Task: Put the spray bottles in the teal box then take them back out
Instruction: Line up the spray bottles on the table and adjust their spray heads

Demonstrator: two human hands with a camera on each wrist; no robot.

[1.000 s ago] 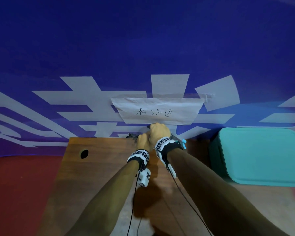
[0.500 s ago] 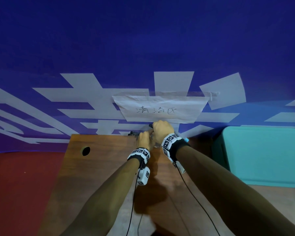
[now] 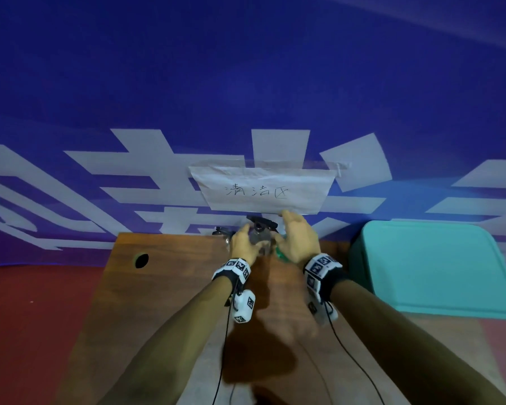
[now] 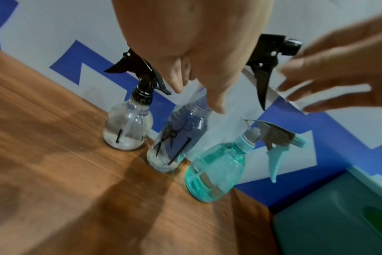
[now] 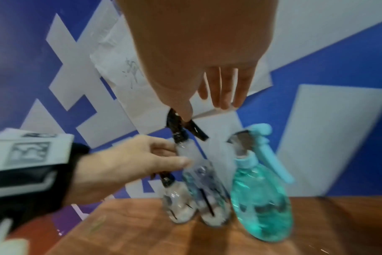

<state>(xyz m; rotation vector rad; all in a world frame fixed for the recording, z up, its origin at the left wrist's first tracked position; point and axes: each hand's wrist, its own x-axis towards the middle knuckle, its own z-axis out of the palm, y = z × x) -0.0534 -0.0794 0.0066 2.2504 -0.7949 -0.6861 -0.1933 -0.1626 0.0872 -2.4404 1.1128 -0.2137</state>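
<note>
While three spray bottles are standing in a row at the far edge of the brown wood-grain table (image 3: pixel 170 287), against the blue wall with pale lettering (image 3: pixel 246 68), the person is reaching toward them with both hands.

Going from the left, the small round clear bottle with the black trigger (image 4: pixel 129 128) is standing untouched. Beside it, the taller clear bottle printed with scissors (image 4: pixel 179 136) is being approached by the left hand (image 3: pixel 244 244), whose fingers (image 5: pixel 164 151) are lying loosely curled at its neck; whether they are actually gripping it cannot be told through the blur. Next, just beside that one, the teal translucent bottle with the pale blue trigger (image 4: pixel 214 172) is waiting on the table, and the right hand (image 3: pixel 300 239) is hovering above it with its fingers (image 4: pixel 329 75) spread and nothing in them. Farthest right, the teal plastic box (image 3: pixel 433 267) is sitting with its lid on, well apart from the bottles.

The bottles being out and the box shut, this is either the very start or the very end of the task. If it is the start, the next move calls for firm grips on the necks, and the lid will need lifting first, so one hand has to be freed.
</note>
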